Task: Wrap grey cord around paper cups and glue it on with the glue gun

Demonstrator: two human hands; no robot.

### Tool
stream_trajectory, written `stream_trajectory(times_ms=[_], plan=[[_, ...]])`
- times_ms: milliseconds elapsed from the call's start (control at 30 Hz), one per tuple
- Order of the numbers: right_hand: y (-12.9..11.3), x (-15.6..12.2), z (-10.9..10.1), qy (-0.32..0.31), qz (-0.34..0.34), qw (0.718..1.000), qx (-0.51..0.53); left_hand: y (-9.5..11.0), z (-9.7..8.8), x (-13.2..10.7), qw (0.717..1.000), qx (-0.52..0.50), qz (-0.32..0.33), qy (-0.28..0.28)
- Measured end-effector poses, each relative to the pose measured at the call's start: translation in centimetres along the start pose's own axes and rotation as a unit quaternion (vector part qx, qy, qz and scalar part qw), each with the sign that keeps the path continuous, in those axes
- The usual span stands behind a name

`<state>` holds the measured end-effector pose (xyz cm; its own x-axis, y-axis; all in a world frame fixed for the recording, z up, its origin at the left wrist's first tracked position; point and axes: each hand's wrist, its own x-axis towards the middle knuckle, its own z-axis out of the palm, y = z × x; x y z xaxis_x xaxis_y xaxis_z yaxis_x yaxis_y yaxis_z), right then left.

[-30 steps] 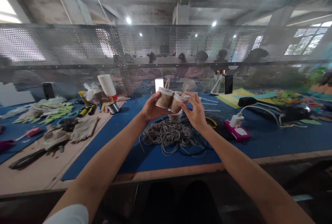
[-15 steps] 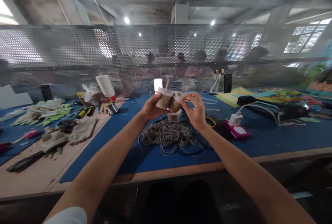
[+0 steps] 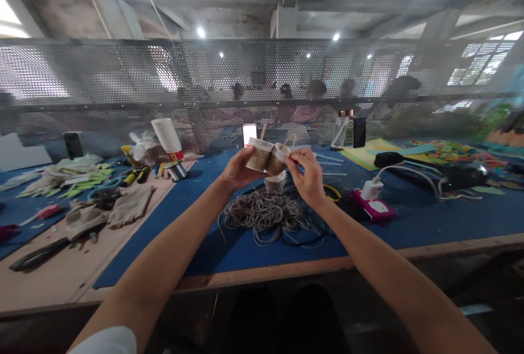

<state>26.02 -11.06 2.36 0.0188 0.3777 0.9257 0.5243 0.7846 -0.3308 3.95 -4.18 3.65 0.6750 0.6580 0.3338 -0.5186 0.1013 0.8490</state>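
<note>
A grey mesh screen (image 3: 135, 70) spans the view, with blurred people behind it. Before it lies my blue surface (image 3: 409, 228), cluttered at both sides: gloves (image 3: 133, 206) to the left, a pink box (image 3: 379, 210) to the right. Near its middle sits a loose heap of grey cord (image 3: 270, 214), with a pale cup (image 3: 275, 183) just behind.

Above the heap, my left grip (image 3: 238, 171) is curled round the left cup (image 3: 259, 159), thumb near its rim. My right grip (image 3: 310, 173) is a narrow pinch, finger and thumb together on the rim of the right cup (image 3: 275, 164); I cannot tell whether a thread lies between them. Over the last second that thumb has come up from the cup's side to the rim, while my left grip has stayed put. I judge this to be finer handling of one rim, steadied from the left.

Both held cups are brown, pale-rimmed, tilted and touching, clear of the surface. Smallest of all, a thin loop (image 3: 295, 138) rises behind the right cup.
</note>
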Motion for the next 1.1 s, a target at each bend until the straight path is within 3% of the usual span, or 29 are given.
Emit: stream_trajectory(times_ms=[333, 700, 1100], plan=[[-0.8, 0.1, -0.4, -0.008, 0.022, 0.998, 0.058, 0.5, -0.1, -0.6, 0.998, 0.026, 0.014, 0.049], [-1.1, 0.0, -0.4, -0.022, 0.074, 0.99, 0.114, 0.7, 0.6, -1.0, 0.997, 0.059, 0.019, 0.041], [-2.3, -0.6, 0.3, -0.087, 0.179, 0.952, 0.233, 1.3, 1.5, -5.1, 0.995, 0.063, 0.02, 0.074]])
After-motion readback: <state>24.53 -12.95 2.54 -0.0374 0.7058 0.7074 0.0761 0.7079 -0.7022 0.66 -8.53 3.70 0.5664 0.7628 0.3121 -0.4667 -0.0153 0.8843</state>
